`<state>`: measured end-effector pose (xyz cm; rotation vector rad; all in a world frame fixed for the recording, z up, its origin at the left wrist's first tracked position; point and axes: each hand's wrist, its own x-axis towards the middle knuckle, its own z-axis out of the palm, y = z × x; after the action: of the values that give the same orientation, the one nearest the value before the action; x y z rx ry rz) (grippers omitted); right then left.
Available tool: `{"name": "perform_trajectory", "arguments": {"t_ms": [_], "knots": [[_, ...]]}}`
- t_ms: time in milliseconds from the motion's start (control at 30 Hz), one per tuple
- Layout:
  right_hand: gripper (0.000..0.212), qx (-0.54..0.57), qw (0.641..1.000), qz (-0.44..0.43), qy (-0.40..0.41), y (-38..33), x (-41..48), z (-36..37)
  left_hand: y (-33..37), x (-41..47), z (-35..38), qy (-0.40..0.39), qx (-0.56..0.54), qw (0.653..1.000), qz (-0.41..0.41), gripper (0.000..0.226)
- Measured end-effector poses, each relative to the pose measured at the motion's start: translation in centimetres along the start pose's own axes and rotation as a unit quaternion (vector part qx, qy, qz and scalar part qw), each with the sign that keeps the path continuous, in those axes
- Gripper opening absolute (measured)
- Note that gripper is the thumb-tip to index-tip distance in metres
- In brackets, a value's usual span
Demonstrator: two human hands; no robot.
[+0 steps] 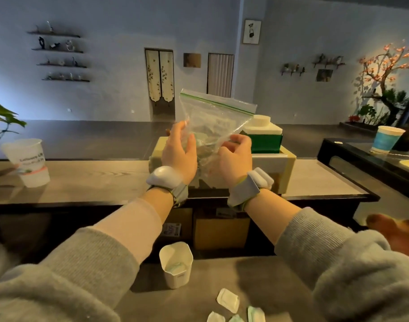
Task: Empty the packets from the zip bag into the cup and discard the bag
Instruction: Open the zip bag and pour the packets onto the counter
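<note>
Loose packets (227, 300) by white cup (175, 263); left hand (179, 152) and right hand (233, 156) pinch limp, light, slippery zip bag (216, 117). Best gripped at bottom corners.

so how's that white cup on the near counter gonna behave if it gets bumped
The white cup looks thin-walled and tall for its base, so it probably tips easily. It holds only a packet or two, so it is likely light and may slide on the smooth counter.
</note>
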<state>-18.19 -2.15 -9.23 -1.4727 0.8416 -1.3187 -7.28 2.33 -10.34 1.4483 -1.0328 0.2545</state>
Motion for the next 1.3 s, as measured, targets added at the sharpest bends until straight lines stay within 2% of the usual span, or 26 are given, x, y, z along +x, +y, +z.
{"name": "perform_trajectory", "arguments": {"t_ms": [233,367,533,767,867,1000,1067,1200,1300], "knots": [[0.035,-0.023,0.999,0.02,-0.041,5.4,-4.8,-2.0,-2.0,-6.5,-1.7,-0.028,0.011,0.998,-0.053,0.032],[0.032,-0.026,0.994,0.069,-0.085,9.2,-6.6,-3.3,-4.3,-10.7,-2.0,-0.063,-0.003,0.994,-0.092,0.03],[0.03,-0.034,0.986,0.137,-0.091,14.2,-8.6,-4.6,-6.7,-15.5,-2.2,-0.09,0.001,0.983,-0.162,0.033],[0.06,-0.056,0.943,0.292,-0.152,20.1,-11.6,-7.8,-10.3,-22.0,-2.7,-0.157,0.021,0.957,-0.244,0.03],[0.061,-0.057,0.928,0.333,-0.155,21.3,-12.0,-9.4,-11.7,-23.9,-3.0,-0.216,0.048,0.935,-0.277,0.039],[0.049,-0.104,0.933,0.311,-0.151,22.9,-12.5,-10.8,-13.1,-25.3,-3.5,-0.322,0.083,0.894,-0.301,0.046],[0.041,-0.145,0.919,0.315,-0.187,23.8,-12.9,-11.2,-13.5,-25.8,-3.5,-0.367,0.092,0.875,-0.302,0.047],[0.034,-0.202,0.87,0.351,-0.283,24.7,-14.0,-11.7,-14.3,-26.6,-3.3,-0.435,0.109,0.84,-0.305,0.047],[0.023,-0.224,0.859,0.334,-0.317,25.7,-14.9,-11.8,-14.7,-26.8,-2.9,-0.481,0.124,0.81,-0.312,0.04]]}}
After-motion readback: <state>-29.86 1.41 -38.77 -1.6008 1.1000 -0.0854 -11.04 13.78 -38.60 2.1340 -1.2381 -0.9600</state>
